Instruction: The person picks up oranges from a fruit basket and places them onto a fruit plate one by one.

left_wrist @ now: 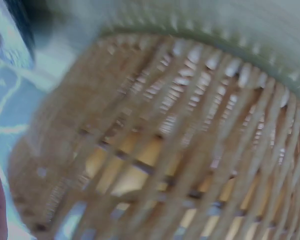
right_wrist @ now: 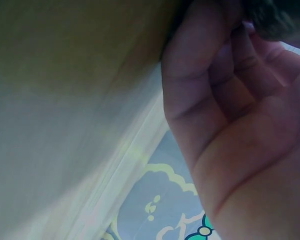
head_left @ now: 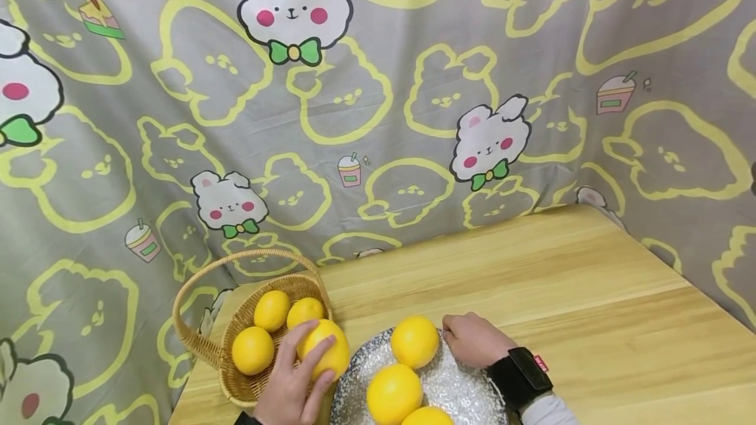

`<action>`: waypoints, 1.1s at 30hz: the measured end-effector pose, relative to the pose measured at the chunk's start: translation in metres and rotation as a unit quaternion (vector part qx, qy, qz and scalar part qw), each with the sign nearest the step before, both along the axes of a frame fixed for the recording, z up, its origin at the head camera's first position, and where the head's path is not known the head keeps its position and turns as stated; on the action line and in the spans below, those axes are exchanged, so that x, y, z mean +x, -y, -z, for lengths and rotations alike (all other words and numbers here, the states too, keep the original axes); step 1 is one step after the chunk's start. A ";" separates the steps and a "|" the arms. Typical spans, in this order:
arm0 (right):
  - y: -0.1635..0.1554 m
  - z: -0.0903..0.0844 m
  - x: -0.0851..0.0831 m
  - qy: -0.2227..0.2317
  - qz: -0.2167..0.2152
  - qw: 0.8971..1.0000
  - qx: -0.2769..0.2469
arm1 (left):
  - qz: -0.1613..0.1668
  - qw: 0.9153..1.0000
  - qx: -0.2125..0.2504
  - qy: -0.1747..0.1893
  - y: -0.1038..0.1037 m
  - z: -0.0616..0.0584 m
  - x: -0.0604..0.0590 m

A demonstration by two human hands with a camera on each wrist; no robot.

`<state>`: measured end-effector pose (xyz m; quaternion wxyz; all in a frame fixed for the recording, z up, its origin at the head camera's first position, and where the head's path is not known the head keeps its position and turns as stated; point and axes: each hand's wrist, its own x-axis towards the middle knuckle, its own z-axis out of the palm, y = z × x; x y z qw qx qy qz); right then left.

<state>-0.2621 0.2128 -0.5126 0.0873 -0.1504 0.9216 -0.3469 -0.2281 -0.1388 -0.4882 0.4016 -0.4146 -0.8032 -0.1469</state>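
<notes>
Left hand (head_left: 291, 385) fingers wrapped over a yellow orange (head_left: 324, 348) at the wicker basket (head_left: 201, 345) rim, right hand (head_left: 474, 340) fingers curled on the speckled plate (head_left: 457, 385) edge, wooden surface (head_left: 590, 307) beneath

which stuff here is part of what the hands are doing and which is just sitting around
In use: left hand grips a yellow fruit at the wicker basket; right hand holds the speckled plate.

Just there: bunny cloth; wooden table.

Seven yellow fruits: three in basket (head_left: 201, 345), three on plate (head_left: 466, 392), one held (head_left: 325, 348). Two hands.
</notes>
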 end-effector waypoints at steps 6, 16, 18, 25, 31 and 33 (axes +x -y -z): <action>0.001 0.001 0.001 0.001 0.008 1.000 0.007 | -0.053 0.995 -0.053 0.060 -0.005 0.003 0.019; 0.002 -0.002 0.002 0.009 0.017 1.000 0.007 | -0.049 0.988 -0.097 0.108 -0.014 0.012 0.019; 0.002 -0.002 0.002 0.011 0.018 1.000 0.008 | -0.052 0.985 -0.107 0.124 -0.015 0.012 0.019; 0.002 -0.003 0.000 0.016 0.014 1.000 0.010 | -0.049 0.978 -0.118 0.168 -0.014 0.013 0.019; 0.001 -0.003 0.001 0.021 0.012 1.000 0.007 | -0.036 0.977 -0.122 0.172 -0.016 0.015 0.019; 0.001 -0.002 0.001 0.022 0.010 1.000 0.006 | -0.031 0.978 -0.124 0.162 -0.018 0.017 0.018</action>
